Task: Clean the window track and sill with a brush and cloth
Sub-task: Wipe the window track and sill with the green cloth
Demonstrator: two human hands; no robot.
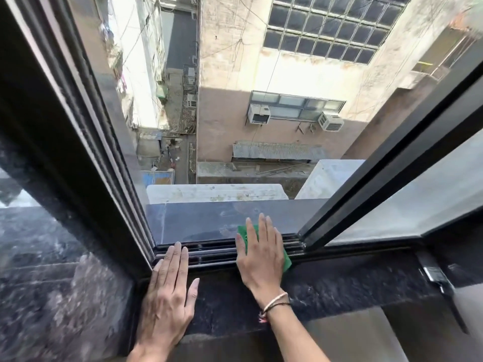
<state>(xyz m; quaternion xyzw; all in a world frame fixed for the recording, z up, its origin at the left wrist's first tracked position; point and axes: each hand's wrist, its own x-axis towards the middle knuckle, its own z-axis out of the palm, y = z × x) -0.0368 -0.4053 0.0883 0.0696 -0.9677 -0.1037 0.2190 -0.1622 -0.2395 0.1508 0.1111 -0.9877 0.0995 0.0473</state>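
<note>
While my right hand (257,254) presses flat on the green cloth (286,259), grip wide, atop the window track (211,253), the track's length runs leftward toward my left hand (167,291), flat, empty.

Two hands at an open window, cloth on the track.

Right hand (261,253) flat on green cloth (287,261), pressing it over track (214,253) rails; cloth edges peeking out at 11 and 4 o'clock of the hand. Left hand (167,291) at 8 o'clock of the right, palm down on dark sill (339,286), fingertips reaching the track. Brush (441,283) lying on sill at 3 o'clock, well apart. Thread bracelet (274,304) on right wrist.
</note>
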